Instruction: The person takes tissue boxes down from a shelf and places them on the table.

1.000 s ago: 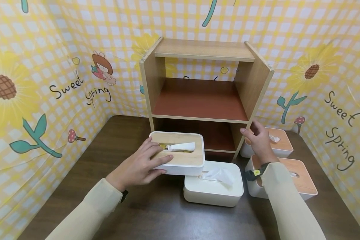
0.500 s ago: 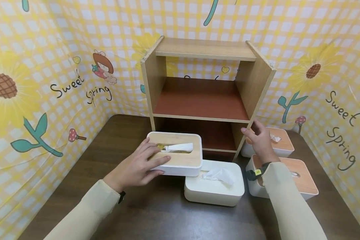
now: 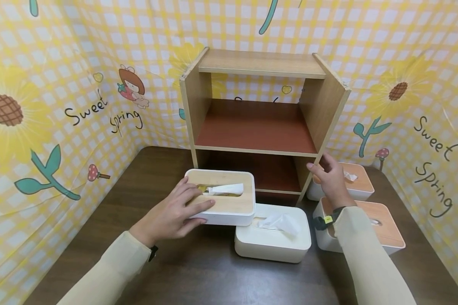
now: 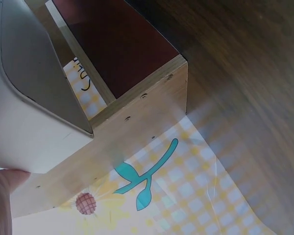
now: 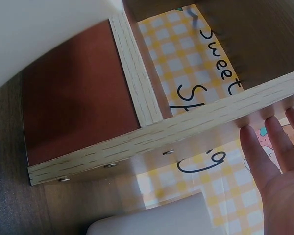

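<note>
My left hand (image 3: 173, 214) grips the left end of a white tissue box (image 3: 229, 218) with a pale wooden lid and a tissue in its slot. That box is held up in front of the wooden shelf unit (image 3: 265, 63), overlapping the back left corner of an all-white tissue box (image 3: 271, 250) in the head view. In the left wrist view the held box's underside (image 4: 29, 63) shows. With thumb at the front edge and fingers on the outer face, my right hand (image 3: 330, 178) holds the unit's right side panel (image 5: 201, 115).
Two white tissue boxes with orange-brown lids stand to the right, one farther back (image 3: 358, 176) beside the unit and one nearer (image 3: 385, 222), partly behind my right forearm. The dark wooden table (image 3: 198, 275) meets patterned cloth walls (image 3: 110, 42).
The held tissue box has drifted slightly left with my left hand and sits a little lower in the head view. My right hand keeps its place on the shelf unit.
</note>
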A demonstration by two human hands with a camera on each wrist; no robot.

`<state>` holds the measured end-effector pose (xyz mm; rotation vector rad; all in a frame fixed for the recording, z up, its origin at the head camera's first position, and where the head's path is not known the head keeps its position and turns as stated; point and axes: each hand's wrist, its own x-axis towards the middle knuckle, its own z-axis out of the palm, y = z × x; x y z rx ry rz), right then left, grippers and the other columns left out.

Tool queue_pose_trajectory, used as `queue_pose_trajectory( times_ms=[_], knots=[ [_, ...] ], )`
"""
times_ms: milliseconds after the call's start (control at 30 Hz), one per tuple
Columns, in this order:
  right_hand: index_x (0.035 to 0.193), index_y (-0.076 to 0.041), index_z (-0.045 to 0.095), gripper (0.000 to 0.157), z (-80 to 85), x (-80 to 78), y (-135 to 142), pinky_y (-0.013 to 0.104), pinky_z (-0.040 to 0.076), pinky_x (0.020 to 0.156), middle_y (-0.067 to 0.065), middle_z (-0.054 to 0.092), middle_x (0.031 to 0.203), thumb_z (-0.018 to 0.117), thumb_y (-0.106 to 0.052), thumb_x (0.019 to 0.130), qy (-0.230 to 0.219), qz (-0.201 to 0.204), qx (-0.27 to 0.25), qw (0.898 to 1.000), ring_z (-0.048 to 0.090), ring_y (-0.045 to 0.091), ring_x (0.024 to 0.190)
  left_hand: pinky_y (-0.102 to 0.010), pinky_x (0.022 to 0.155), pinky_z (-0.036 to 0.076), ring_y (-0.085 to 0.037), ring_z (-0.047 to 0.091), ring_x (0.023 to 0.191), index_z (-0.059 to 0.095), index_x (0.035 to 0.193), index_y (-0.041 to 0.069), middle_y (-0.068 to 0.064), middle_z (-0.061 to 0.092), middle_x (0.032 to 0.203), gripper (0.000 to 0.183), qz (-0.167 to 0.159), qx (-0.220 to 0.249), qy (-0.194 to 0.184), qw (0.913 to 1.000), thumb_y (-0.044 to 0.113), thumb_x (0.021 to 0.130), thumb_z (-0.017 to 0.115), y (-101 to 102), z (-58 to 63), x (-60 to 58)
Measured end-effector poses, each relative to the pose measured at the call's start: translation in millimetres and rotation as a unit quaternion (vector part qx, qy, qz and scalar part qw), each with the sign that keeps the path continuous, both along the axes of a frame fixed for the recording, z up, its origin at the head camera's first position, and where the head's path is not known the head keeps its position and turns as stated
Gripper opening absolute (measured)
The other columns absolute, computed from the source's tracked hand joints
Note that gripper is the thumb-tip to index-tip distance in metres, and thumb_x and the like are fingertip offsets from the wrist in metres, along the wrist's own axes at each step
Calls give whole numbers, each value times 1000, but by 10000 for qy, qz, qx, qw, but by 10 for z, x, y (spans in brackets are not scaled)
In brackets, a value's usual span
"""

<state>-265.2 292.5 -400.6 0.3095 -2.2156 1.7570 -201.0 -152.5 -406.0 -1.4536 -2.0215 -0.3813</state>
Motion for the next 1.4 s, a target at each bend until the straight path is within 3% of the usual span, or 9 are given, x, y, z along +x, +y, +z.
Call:
queue_pose_trajectory(
  times_ms=[800,1100,1400],
  knots=[
    [150,-18,41,59,15,18,-6,36,40,103,11,43,147,64,-19,95,-77,29,4,10000,38,26,134,-70,99,28,-34,53,107,65,129,15,-15,58,112,38,-20,125,82,9999,35,98,58,-126,-4,43],
    [151,-20,39,60,21,17,-12,46,36,105,9,41,150,64,-21,96,-151,62,10,9999,36,27,136,-71,98,27,-37,54,108,65,129,14,-16,58,114,38,-12,169,60,9998,36,98,57,-175,-24,80],
    [150,-17,40,60,21,22,-15,38,39,103,12,43,147,64,-22,95,-147,25,4,9999,38,26,135,-71,98,27,-37,54,108,65,129,13,-16,58,113,38,-14,214,80,9997,36,98,57,-227,-34,107]
  ],
)
